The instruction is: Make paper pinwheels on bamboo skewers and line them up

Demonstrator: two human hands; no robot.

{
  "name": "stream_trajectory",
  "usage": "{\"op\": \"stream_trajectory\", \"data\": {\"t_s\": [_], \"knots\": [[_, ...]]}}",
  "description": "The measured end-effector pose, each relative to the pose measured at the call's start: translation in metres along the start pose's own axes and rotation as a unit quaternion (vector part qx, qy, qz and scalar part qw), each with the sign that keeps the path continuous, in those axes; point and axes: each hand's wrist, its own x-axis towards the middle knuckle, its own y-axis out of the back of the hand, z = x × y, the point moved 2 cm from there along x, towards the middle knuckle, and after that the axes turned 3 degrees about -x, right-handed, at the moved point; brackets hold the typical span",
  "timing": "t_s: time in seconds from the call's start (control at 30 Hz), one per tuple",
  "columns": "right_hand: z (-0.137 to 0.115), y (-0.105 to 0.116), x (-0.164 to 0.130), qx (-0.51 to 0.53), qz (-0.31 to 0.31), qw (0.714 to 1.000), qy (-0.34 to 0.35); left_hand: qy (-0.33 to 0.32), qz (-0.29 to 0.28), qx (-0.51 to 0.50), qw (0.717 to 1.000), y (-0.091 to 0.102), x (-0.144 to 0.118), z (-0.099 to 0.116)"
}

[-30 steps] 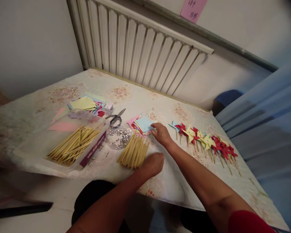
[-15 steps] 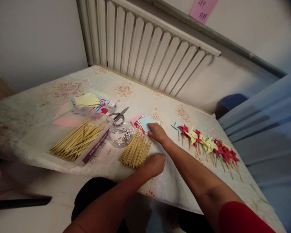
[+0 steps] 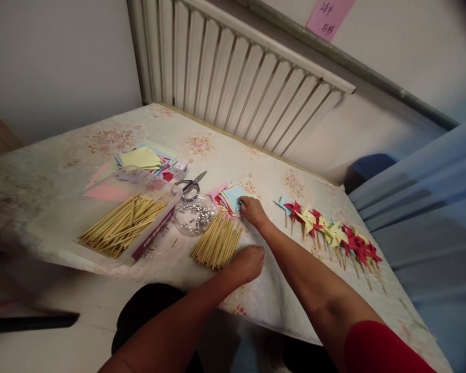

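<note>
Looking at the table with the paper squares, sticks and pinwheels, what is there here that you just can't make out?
All in the head view:
- Right hand fingertips on the stack of paper squares: hidden under the hand, so any grip is unclear.
- Left hand beside the loose sticks: fingers curled under, contents hidden.
- Pink note on the wall: cut off by the top edge, writing too small.
- Clear dish: its small shiny pieces are too small.

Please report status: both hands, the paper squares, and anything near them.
Right hand on small stack of coloured paper squares. Left hand resting beside loose bundle of wooden sticks. Clear dish of silver pins close by.
</note>
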Motion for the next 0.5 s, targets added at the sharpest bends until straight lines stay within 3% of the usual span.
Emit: {"op": "stream_trajectory", "data": {"t_s": [0.3, 0.5], "knots": [[0.010, 0.002, 0.012, 0.113, 0.103, 0.986, -0.069, 0.001, 0.010, -0.009, 1.000, 0.006, -0.001, 0.001], [0.021, 0.011, 0.021, 0.158, 0.167, 0.968, -0.100, -0.001, 0.056, -0.066, 0.996, 0.005, 0.001, -0.004]]}}
